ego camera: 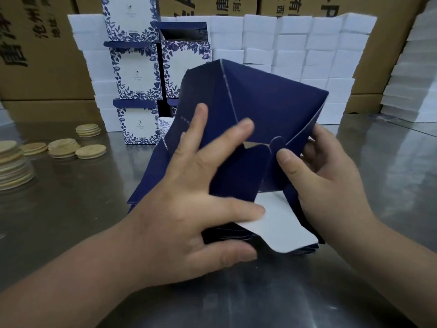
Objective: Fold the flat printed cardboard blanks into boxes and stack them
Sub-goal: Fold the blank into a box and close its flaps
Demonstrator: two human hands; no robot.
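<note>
A dark blue cardboard blank (pixel 267 102) stands half opened in front of me, its bottom flaps turned toward me and a white flap (pixel 274 221) hanging low. My left hand (pixel 189 197) presses spread, straight fingers against the blue flaps. My right hand (pixel 331 181) grips the blank's right edge, thumb on a rounded tab. Under it lies a pile of flat blue blanks (pixel 146 185). Finished blue-and-white floral boxes (pixel 137 72) are stacked at the back left.
The steel table (pixel 82 221) holds piles of round beige discs (pixel 63 149) at the left. White foam blocks (pixel 295 43) form a wall behind, with more at the far right (pixel 411 79). Brown shipping cartons (pixel 35 43) stand behind them.
</note>
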